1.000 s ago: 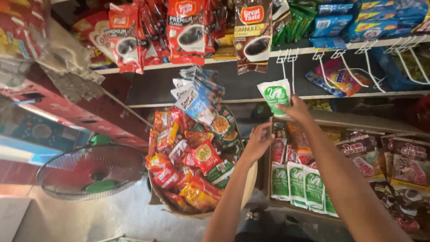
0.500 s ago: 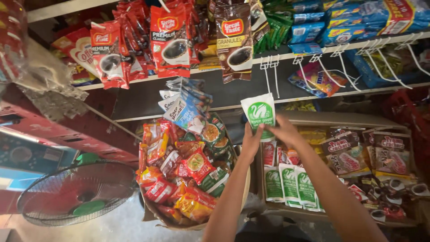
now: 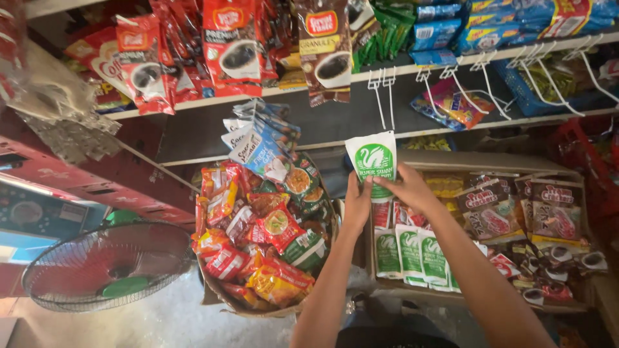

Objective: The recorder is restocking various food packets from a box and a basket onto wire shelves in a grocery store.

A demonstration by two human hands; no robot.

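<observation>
In the head view, we hold a white-and-green sachet strip [image 3: 373, 169] up with both hands, just below the wire hooks [image 3: 382, 84] on the shelf edge [image 3: 451, 61]. Our left hand [image 3: 356, 205] has its grip pinched on the strip's lower left side; our right hand [image 3: 409, 188] is clamped on its right edge. The strip hangs down over the cardboard box [image 3: 451, 160], where matching green sachets [image 3: 412, 254] lie at the box's near left corner. We judge the strip lifted out but not yet hung on any hook.
</observation>
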